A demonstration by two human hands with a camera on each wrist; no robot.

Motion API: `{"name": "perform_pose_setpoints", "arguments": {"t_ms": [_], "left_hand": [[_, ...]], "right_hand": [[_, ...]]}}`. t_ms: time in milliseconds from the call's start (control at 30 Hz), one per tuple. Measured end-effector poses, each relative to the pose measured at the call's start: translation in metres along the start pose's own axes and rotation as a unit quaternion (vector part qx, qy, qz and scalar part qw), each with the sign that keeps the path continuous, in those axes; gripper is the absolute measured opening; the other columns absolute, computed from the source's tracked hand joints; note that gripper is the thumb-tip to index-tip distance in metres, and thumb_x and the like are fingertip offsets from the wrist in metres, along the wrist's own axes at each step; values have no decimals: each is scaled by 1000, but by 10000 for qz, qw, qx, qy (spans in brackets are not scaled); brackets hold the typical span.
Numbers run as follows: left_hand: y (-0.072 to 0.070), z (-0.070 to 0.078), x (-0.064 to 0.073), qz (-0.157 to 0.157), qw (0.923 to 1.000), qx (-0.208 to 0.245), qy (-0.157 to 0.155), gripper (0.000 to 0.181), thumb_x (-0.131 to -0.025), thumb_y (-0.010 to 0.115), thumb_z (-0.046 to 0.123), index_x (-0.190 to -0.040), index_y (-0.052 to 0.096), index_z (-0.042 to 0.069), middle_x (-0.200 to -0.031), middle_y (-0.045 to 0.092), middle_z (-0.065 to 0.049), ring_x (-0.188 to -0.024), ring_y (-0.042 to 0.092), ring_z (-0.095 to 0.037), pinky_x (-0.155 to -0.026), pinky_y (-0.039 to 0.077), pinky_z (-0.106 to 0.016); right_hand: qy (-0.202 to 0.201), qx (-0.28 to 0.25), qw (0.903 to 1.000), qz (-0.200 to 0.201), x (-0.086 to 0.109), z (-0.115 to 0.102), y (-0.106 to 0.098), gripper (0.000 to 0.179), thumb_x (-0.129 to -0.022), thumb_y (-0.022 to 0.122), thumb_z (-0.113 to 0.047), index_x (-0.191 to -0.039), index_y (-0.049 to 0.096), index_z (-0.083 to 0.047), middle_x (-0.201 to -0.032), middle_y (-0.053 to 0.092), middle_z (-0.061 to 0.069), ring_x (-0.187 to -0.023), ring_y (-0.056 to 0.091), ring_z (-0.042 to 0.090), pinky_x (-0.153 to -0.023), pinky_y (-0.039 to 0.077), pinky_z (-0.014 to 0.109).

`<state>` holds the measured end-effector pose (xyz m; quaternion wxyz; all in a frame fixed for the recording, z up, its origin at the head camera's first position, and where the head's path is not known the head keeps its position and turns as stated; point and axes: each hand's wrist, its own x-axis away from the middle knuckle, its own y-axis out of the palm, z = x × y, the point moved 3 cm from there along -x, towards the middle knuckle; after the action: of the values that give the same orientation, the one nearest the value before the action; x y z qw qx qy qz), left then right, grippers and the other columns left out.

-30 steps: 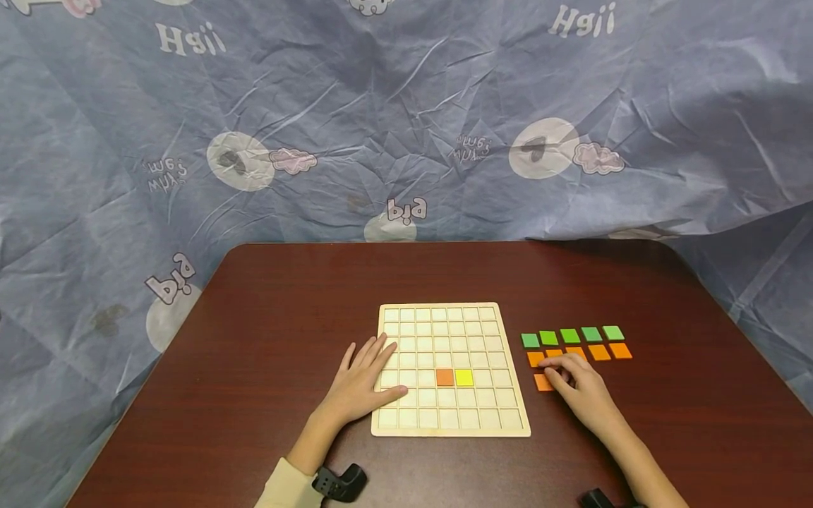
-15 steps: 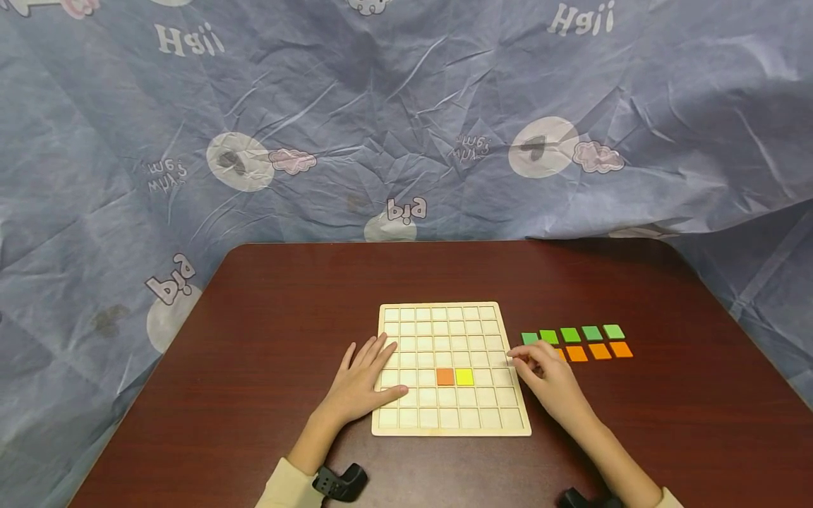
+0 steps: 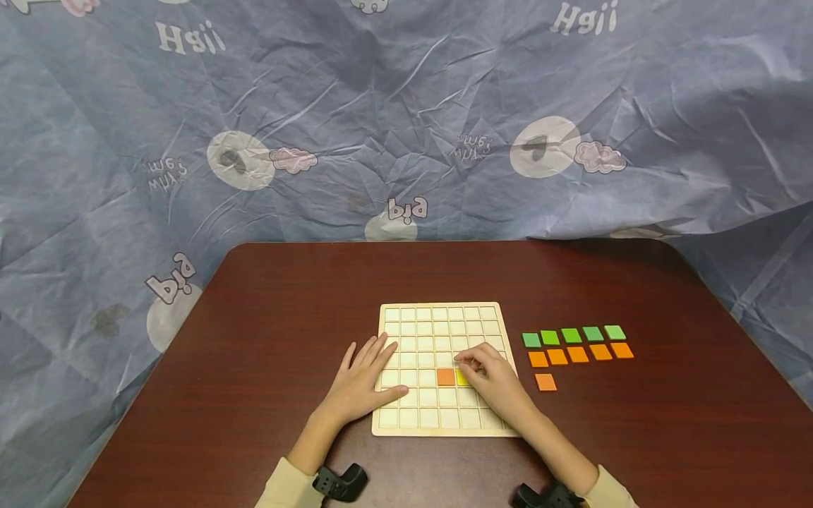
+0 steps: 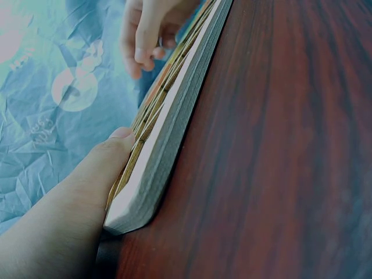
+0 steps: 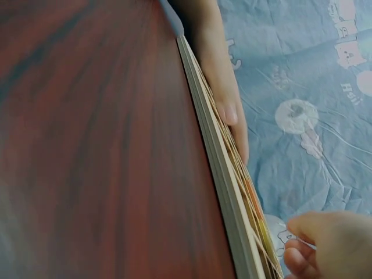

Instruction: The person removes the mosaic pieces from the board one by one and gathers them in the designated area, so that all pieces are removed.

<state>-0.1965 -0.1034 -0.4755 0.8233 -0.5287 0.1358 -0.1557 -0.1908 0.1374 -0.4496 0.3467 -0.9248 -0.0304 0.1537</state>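
Note:
A pale wooden grid board (image 3: 406, 432) lies on the dark red-brown table. My left hand (image 3: 358, 384) rests spread along its left side, with the thumb (image 4: 119, 136) over the board's edge in the left wrist view. An orange tile (image 3: 446, 377) and a yellow tile (image 3: 461, 379) sit side by side in the grid. My right hand (image 3: 498, 381) is over the board's right half, its fingertips just above the yellow tile and partly covering it. Its thumb and fingers (image 5: 299, 261) are bent toward each other; I cannot tell whether something small is between them.
Right of the board lie a row of green tiles (image 3: 571, 335), a row of orange tiles (image 3: 577, 355) and a single orange tile (image 3: 545, 382) nearer me. A blue-grey printed cloth (image 3: 343, 127) hangs behind the table (image 3: 279, 303). Both wrists wear black straps (image 3: 339, 483).
My right hand has moved left from the loose tiles onto the board, uncovering the orange tiles. My left hand, the board and its two tiles stay in place.

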Motion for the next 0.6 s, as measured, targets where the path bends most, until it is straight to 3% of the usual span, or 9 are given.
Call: {"name": "perform_pose_setpoints", "arguments": {"t_ms": [333, 600], "left_hand": [[-1, -1, -2, -14, 10000, -88, -33, 82, -80, 43, 69, -146, 21, 27, -154, 12, 4, -142, 11, -17, -113, 1, -48], [0, 1, -1, -59, 9999, -53, -85, 82, -80, 43, 69, -146, 20, 27, -154, 11, 4, -142, 10, -17, -113, 0, -49]], "right_hand": [[232, 18, 9994, -240, 3, 4, 12, 15, -81, 69, -20, -96, 67, -20, -94, 56, -8, -83, 50, 6, -73, 43, 23], [55, 312, 9987, -405, 5, 2, 13, 22, -79, 70, -24, -100, 68, -20, -98, 57, -9, -97, 54, 12, -84, 45, 34]]}}
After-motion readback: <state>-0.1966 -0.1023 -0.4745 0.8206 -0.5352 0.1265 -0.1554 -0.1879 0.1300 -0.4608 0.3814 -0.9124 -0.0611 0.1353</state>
